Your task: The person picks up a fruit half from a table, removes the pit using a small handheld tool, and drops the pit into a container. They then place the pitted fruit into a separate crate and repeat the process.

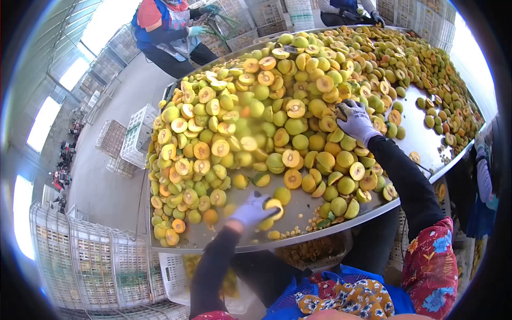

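A broad metal table carries a heap of yellow-green peaches, many cut in half with the cut faces and pit hollows showing. Near the table's front edge, my gloved left hand is closed on a peach half; motion blurs it slightly. My gloved right hand reaches farther out and lies on the heap, its dark-tipped fingers curled down. Whatever is under those fingers is hidden. Loose pits and bits lie scattered on the metal between my hands.
Below the front edge stand a white crate with fruit pieces and a bin of brownish scraps. Stacked crates are at left. One co-worker stands across the table, another sits at the far edge, a third is at right.
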Demonstrator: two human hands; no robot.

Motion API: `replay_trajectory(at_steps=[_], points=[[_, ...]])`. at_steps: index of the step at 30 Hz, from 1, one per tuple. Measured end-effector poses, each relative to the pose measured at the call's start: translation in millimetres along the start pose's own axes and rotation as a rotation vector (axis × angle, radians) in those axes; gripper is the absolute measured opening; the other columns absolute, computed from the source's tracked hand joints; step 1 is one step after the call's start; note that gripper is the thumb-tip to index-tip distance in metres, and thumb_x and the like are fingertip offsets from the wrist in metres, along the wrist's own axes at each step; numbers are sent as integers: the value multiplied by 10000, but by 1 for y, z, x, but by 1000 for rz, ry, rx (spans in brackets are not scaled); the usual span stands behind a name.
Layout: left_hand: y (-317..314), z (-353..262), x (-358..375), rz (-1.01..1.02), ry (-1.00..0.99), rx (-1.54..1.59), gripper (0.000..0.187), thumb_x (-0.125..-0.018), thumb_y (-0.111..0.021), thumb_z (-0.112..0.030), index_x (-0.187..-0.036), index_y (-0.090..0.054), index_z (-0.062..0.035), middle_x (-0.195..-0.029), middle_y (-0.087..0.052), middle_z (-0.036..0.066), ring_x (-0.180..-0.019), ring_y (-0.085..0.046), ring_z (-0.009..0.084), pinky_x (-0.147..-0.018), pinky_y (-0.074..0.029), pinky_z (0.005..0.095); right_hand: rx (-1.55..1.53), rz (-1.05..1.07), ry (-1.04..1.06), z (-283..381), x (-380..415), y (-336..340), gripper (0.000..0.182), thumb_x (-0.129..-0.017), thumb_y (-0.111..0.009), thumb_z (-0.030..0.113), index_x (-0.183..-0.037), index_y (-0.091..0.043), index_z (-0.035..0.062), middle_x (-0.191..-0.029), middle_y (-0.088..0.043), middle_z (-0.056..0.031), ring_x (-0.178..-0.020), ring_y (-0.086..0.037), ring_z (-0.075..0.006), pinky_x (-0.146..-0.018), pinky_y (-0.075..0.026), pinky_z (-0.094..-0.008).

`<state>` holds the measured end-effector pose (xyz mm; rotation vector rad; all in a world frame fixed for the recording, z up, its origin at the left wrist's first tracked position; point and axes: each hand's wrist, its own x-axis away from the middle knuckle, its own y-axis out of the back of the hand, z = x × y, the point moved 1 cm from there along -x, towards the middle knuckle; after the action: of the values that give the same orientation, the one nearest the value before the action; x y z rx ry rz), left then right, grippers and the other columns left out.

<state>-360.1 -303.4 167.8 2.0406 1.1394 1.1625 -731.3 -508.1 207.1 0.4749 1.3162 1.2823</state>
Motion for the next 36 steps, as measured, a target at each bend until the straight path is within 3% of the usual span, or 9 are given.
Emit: replay_trajectory(at_steps=[2,9,11,13,15,19,24,31,36], points=[[18,-13,16,89,-71,-57,633,-888,-596,-552,-1359,-509,-138,-1303,-513,254,-1261,-464,432,-1070,-381,452,101,76,18,10,-8,-5,380,-788,-652,301,-1122,-647,120,-1132,-595,-117,-1082,-478,-424,-936,-427,-490],[168,18,-95,-773,46,-272,569,-905,-560,-451,-1337,-517,-83,-1328,-511,231,-1186,-505,429,-1002,-423,485,-81,346,187,65,40,-19,233,-852,-613,300,-977,-613,103,-927,-634,-138,-956,-556,-410,-892,-441,-476],[182,31,-136,-681,235,-449,593,-905,-546,-465,-1382,-491,-118,-1368,-500,196,-1254,-450,450,-1043,-386,504,-171,448,284,86,54,-13,234,-849,-609,300,-966,-608,97,-897,-631,-157,-930,-577,-398,-893,-445,-487],[172,31,-155,-617,328,-529,592,-908,-537,-490,-1383,-504,-140,-1346,-535,181,-1280,-447,420,-1064,-371,491,-279,896,126,96,36,6,266,-830,-606,324,-980,-633,105,-942,-644,-167,-933,-621,-358,-830,-493,-452],[178,23,-159,-518,307,-493,666,-887,-531,-578,-1402,-490,-158,-1290,-594,190,-1232,-517,381,-1052,-398,467,-176,861,145,102,13,13,257,-827,-606,319,-973,-639,110,-959,-655,-160,-943,-637,-334,-814,-502,-440],[130,17,-144,-406,170,-317,744,-854,-527,-675,-1423,-474,-198,-1261,-622,197,-1164,-587,374,-1005,-452,430,-176,303,204,88,-73,-23,310,-857,-601,314,-1094,-622,115,-1101,-599,-175,-1043,-586,-375,-907,-482,-464],[90,28,-135,-524,34,-325,648,-879,-543,-621,-1431,-457,-292,-1254,-626,184,-1168,-581,375,-986,-462,441,39,491,102,79,-131,-101,544,-856,-547,490,-1274,-601,145,-1309,-564,-179,-1275,-480,-352,-1107,-330,-478],[48,34,-88,-353,86,12,718,-883,-548,-600,-1440,-440,-160,-1294,-603,174,-1182,-568,358,-989,-444,472,10,739,272,101,-89,-72,567,-832,-550,527,-1198,-650,106,-1307,-584,-159,-1328,-437,-318,-1113,-255,-550],[24,24,-41,-334,-76,-118,613,-897,-617,-417,-1419,-461,-136,-1320,-562,187,-1228,-520,357,-1070,-378,465,-265,792,167,121,-36,-73,521,-803,-626,485,-1149,-644,95,-1083,-670,-197,-1010,-627,-379,-887,-489,-425]])
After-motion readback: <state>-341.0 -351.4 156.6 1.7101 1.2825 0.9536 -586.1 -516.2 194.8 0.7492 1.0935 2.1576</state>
